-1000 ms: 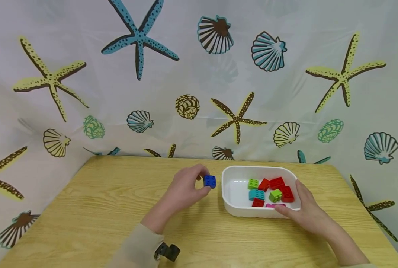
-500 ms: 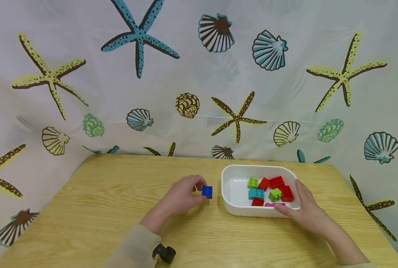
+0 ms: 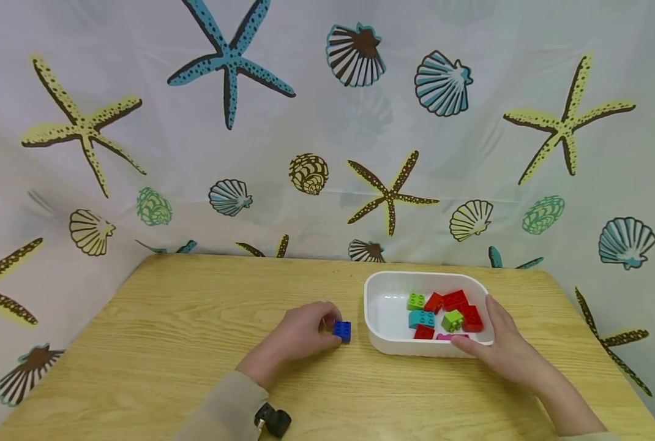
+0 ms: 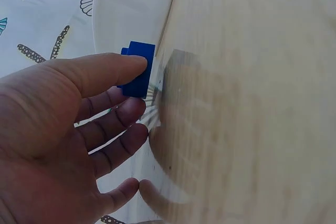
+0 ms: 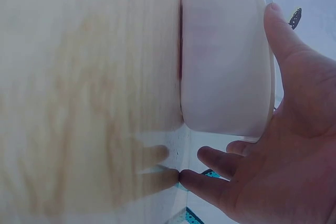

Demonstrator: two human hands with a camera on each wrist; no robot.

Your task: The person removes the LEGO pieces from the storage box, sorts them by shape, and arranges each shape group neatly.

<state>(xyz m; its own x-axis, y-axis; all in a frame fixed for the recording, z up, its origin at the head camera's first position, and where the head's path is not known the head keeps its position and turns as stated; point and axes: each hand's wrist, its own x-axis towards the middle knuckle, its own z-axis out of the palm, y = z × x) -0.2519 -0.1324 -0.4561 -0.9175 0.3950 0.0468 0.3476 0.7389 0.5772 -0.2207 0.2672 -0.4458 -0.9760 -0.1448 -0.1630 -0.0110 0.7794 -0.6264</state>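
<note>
A blue toy building brick (image 3: 342,331) is pinched between the thumb and fingers of my left hand (image 3: 304,334), its studs facing up. In the left wrist view the thumb presses one side of the brick (image 4: 139,72), close to the tabletop; whether it touches the wood I cannot tell. A white plastic tub (image 3: 385,346) stands just right of the brick. My right hand (image 3: 512,349) holds the tub at its right end, thumb over the front rim. In the right wrist view several fingers (image 5: 210,184) reach around the tub's end, partly hidden.
Inside the tub lie red bricks (image 3: 472,318), lime green bricks (image 3: 453,321), a teal brick (image 3: 421,319) and a pink piece (image 3: 452,337). The wooden table (image 3: 195,306) ends at a curtain (image 3: 305,226) printed with starfish and shells.
My left hand has lowered the blue brick toward the table and brought it nearer to me, beside the tub's left end. The right hand and the tub stay in place.
</note>
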